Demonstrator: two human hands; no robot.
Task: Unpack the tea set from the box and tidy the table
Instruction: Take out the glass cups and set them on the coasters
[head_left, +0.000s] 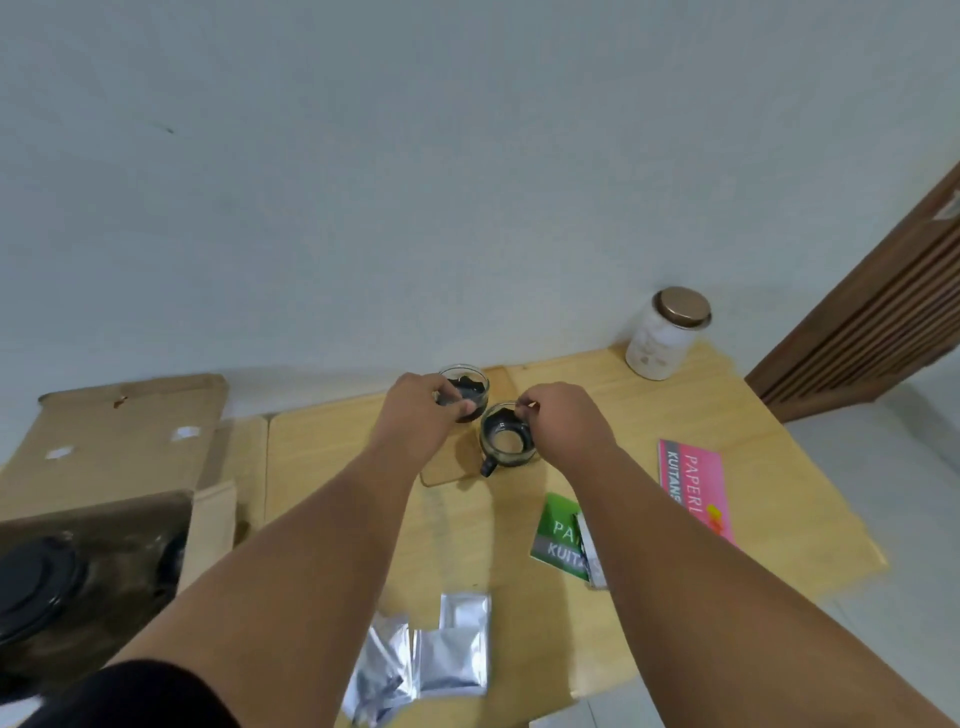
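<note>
Two glass cups with black handles stand on a thin wooden tray near the back of the wooden table. My left hand grips the far glass cup from the side. My right hand pinches the rim of the near glass cup, whose black handle points toward me. At the left lies the open cardboard box, and in front of it a dark insert holds a round black piece.
A white jar with a brown lid stands at the back right corner. A pink booklet and a green booklet lie to the right. Several silver foil sachets lie near the front edge. A wooden slatted door is at right.
</note>
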